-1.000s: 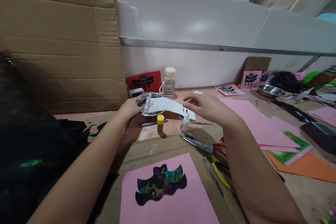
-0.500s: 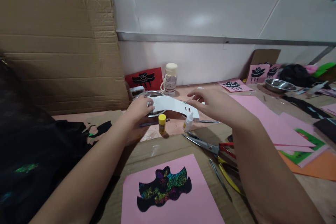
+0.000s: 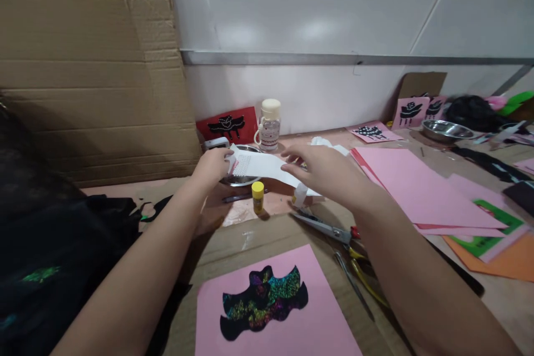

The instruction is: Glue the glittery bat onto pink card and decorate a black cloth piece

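My left hand (image 3: pixel 213 168) pinches the left end of a white backing sheet (image 3: pixel 262 167), a long strip with rows of small bead-like dots near that end. Over the strip's right part hovers my right hand (image 3: pixel 319 169), fingers curved and apart; whether they touch it I cannot tell. A metal bowl (image 3: pixel 244 179) lies partly hidden under the strip. In front stand a yellow-capped glue stick (image 3: pixel 257 198) and a small white glue bottle (image 3: pixel 300 194). Nearest me, a pink card (image 3: pixel 292 339) bears glittery black cut-out shapes (image 3: pixel 263 301).
Scissors (image 3: pixel 325 228) and tweezers (image 3: pixel 354 285) lie right of the pink card. Pink paper sheets (image 3: pixel 400 183) spread further right. A cream-lidded bottle (image 3: pixel 271 125) and a red card (image 3: pixel 227 125) stand by the wall. A cardboard panel (image 3: pixel 83 67) rises at left.
The strip has tilted and shifted, so its dotted left end now shows. My right hand has moved left over it, and my left hand slightly left.
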Motion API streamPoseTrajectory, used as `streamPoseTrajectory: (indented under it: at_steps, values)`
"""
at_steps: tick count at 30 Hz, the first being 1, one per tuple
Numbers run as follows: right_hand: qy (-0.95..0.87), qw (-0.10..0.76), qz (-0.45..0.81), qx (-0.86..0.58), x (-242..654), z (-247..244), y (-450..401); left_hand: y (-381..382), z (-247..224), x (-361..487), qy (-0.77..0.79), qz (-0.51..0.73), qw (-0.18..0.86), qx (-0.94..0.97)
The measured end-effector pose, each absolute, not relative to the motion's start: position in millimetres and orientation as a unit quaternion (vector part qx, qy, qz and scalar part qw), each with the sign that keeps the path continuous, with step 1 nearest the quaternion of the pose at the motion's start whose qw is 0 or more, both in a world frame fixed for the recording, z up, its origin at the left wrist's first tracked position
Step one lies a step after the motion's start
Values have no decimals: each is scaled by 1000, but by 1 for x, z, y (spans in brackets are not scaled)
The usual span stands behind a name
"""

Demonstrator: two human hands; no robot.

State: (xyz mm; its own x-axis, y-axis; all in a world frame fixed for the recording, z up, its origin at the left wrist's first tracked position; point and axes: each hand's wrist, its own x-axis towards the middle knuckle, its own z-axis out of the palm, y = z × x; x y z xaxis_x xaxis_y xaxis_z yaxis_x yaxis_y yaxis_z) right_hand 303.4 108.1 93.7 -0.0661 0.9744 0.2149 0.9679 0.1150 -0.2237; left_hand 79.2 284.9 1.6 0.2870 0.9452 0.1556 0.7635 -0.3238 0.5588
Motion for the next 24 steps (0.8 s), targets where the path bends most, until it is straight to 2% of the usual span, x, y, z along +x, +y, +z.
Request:
streamPoseTrajectory:
  at_steps: [5,14,24]
  values:
    - [-763,185,19,-619,285,85,123,284,21,73,548,266,276,744]
    - [-810,91,25,-578,243,80,208,278,35,71,512,313,410,687]
    - [-808,81,7,-584,218,62,218,286,31,70,503,329,466,649]
